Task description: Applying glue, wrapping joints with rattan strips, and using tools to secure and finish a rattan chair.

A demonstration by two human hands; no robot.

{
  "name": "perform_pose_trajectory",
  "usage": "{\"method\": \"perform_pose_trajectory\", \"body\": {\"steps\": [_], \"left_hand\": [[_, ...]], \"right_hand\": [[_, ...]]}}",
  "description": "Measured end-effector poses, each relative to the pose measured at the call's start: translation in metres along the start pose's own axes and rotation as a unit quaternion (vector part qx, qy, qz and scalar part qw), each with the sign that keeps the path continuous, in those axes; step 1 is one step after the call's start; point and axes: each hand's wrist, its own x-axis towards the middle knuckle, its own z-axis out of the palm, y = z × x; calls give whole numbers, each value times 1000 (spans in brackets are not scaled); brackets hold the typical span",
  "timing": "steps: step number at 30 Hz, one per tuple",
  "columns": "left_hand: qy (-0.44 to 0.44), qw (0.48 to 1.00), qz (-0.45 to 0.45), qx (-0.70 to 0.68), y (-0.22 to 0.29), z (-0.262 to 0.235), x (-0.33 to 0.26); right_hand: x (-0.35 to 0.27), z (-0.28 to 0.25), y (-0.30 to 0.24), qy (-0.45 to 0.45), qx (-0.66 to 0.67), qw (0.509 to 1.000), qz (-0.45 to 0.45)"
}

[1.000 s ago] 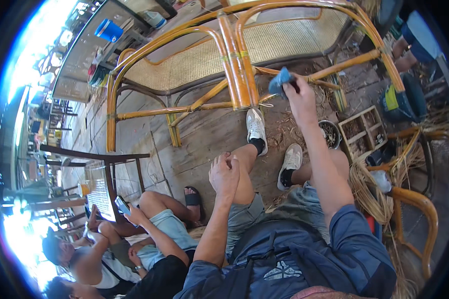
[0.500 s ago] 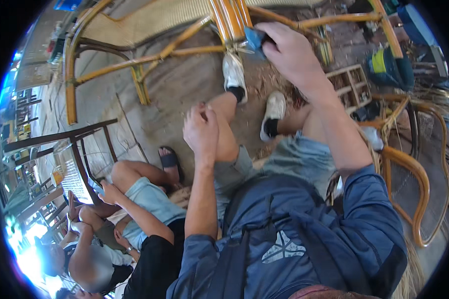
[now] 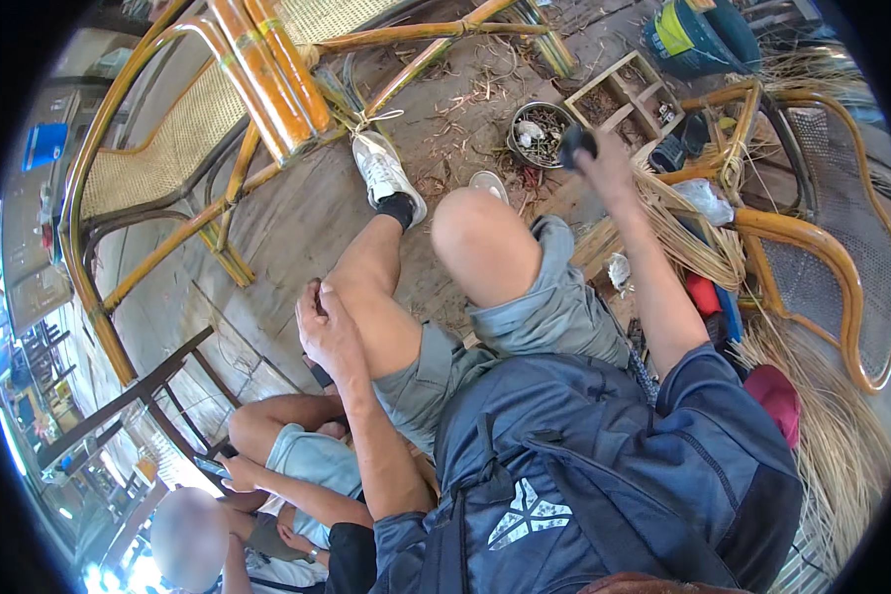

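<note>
My right hand [image 3: 609, 173] reaches out at the right. Its fingers are closed on a dark rounded object [image 3: 576, 147], blurred by motion, whose kind I cannot make out. That object is beside the rim of a round metal bowl [image 3: 511, 139] of small nail-like pieces and a white lump. My left hand [image 3: 329, 329] rests by my left knee, fingers curled in; anything inside them is hidden. Ahead on the left a woven rattan chair [image 3: 158, 163] lies tipped, its glossy cane legs [image 3: 272, 74] pointing toward me. Pale binding [image 3: 374, 121] is tied at one joint, above my white shoe [image 3: 386, 178].
Beyond the bowl lie a divided wooden box [image 3: 619, 74] and a dark green bucket [image 3: 708, 45]. At the right stand another rattan chair [image 3: 822, 252] and bundles of cane strips [image 3: 812, 426]. A seated person [image 3: 307, 460] holding a phone is close on my left.
My right hand has left the cane legs and moved toward the bowl. The blue-grey piece it held no longer shows; a dark rounded object does. The view has shifted; my left hand stays by the knee.
</note>
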Motion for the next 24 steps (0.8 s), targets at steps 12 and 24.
{"method": "perform_pose_trajectory", "body": {"steps": [12, 24], "left_hand": [[-13, 999, -5, 34, 8, 6, 3], [-157, 902, -169, -365, 70, -14, 59]], "right_hand": [[-77, 178, 138, -290, -46, 955, 42], [-55, 200, 134, -234, -90, 961, 113]]}}
